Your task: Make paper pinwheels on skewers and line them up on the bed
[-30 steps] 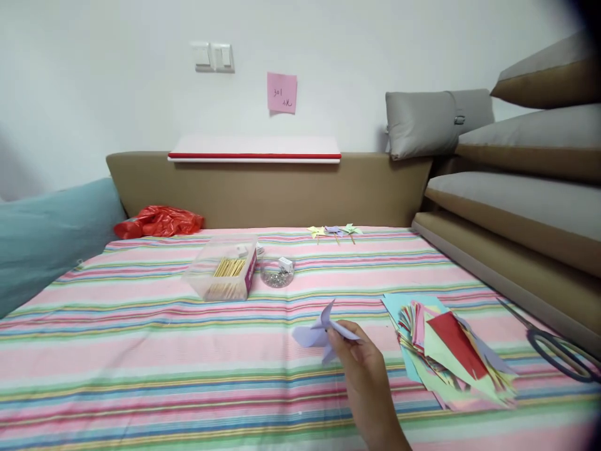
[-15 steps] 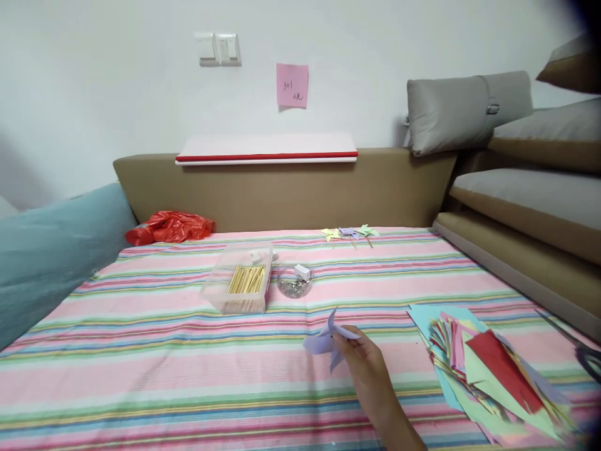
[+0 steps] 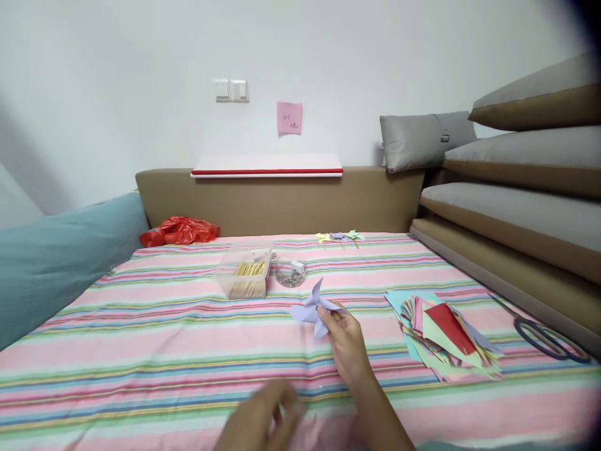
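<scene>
A purple paper pinwheel (image 3: 312,311) is pinched at its centre by my right hand (image 3: 342,335), its blades spreading to the left and upward. My left hand (image 3: 265,416) is low in the picture, blurred by motion, its fingers curled; whether anything is between them is not visible. Beyond the pinwheel stand a clear plastic box (image 3: 225,275) of thin wooden sticks (image 3: 251,269) and a round clear dish (image 3: 290,282) with small metal pieces and a white block in it.
Coloured paper sheets (image 3: 451,332) lie in a pile at the right, beside black scissors (image 3: 544,338). Three finished pinwheels (image 3: 338,237) on sticks lie at the back, and a red plastic bag (image 3: 183,230) at the back left. Stacked cushions (image 3: 516,207) border the right side.
My left hand has come into view from the bottom edge. The camera view has shifted, showing more wall and all of the scissors. My right hand still holds the pinwheel.
</scene>
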A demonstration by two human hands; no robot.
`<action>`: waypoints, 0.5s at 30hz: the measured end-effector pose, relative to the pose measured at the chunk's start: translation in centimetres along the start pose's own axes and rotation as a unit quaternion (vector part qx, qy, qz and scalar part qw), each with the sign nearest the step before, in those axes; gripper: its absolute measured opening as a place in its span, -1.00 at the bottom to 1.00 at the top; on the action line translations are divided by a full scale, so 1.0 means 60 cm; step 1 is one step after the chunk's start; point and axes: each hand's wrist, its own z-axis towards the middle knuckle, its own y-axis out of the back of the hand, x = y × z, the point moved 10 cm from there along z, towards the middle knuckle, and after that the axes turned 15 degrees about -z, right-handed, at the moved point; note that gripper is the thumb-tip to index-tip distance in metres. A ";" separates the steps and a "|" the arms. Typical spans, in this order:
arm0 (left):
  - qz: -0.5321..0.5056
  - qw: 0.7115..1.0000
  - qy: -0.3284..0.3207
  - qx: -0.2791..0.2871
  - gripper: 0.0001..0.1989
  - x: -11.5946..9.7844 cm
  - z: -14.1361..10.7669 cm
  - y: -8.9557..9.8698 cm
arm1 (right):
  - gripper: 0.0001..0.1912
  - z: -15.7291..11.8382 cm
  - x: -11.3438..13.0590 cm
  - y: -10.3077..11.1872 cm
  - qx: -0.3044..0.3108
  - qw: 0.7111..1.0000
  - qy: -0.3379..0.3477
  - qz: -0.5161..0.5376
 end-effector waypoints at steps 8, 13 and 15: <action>0.012 0.988 -0.156 0.009 -0.49 -0.127 0.117 -0.021 | -0.71 -0.018 0.032 -0.041 0.040 0.999 0.012 -0.006; -0.053 0.991 -0.116 0.034 -0.76 -0.074 0.165 -0.049 | -0.70 0.001 0.003 -0.028 0.046 0.999 -0.006 -0.020; -0.133 0.988 -0.077 0.031 -0.72 -0.035 0.180 -0.049 | -0.69 0.008 -0.017 -0.019 0.042 0.998 -0.025 -0.026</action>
